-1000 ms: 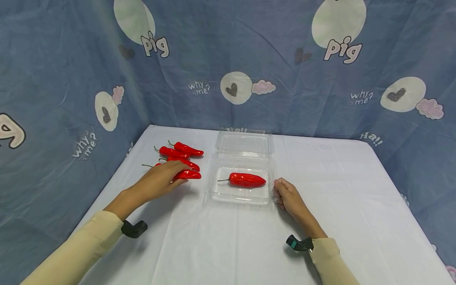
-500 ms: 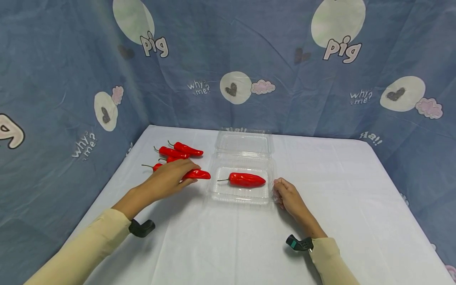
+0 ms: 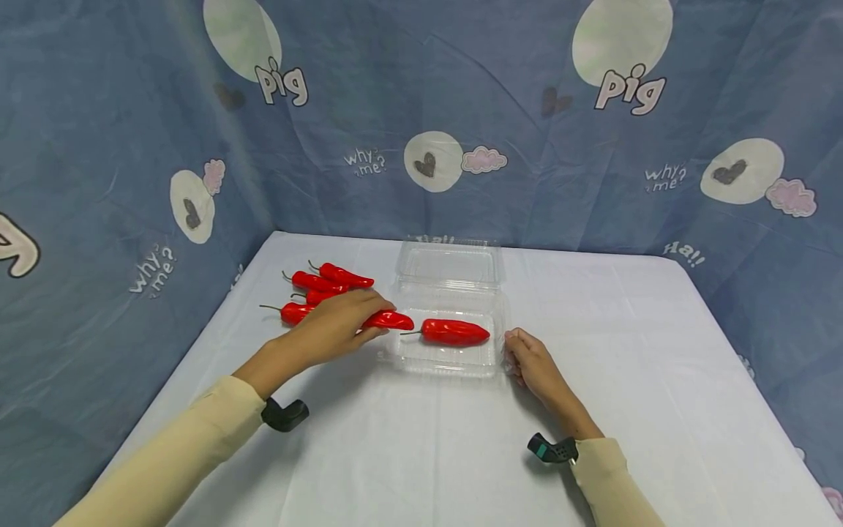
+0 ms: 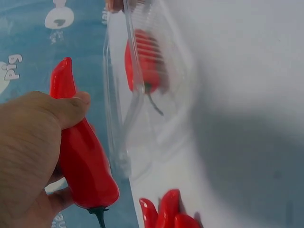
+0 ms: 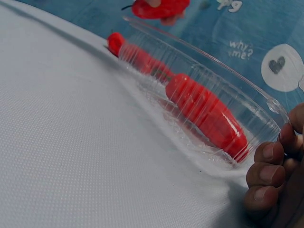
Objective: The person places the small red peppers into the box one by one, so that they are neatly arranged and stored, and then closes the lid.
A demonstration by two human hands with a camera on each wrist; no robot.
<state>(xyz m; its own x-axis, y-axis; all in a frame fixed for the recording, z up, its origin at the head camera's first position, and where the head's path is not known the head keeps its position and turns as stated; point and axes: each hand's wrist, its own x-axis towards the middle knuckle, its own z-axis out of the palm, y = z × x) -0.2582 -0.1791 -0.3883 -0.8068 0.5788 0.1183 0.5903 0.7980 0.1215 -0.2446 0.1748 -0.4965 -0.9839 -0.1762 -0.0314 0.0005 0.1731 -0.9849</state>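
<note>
My left hand (image 3: 337, 323) grips a red chili pepper (image 4: 88, 166), holding it raised beside the left rim of a clear plastic clamshell box (image 3: 443, 368). In the left wrist view the thumb lies across this pepper, its green stem end pointing back and its tip forward. One red pepper (image 3: 454, 332) lies inside the box, stem to the left. The box's lid (image 3: 451, 265) is folded open toward the back. At the box's right edge my right hand (image 3: 535, 369) pinches the rim; the right wrist view shows its fingers curled there.
Several more red peppers (image 3: 344, 275) lie in a group on the white-covered table (image 3: 632, 351), left of the box and partly behind my left hand. A blue printed cloth (image 3: 527, 190) hangs along the table's back and sides.
My left hand has carried its pepper rightward from the group to the box's left side. The right hand stays at the box edge, and the pepper inside lies as before.
</note>
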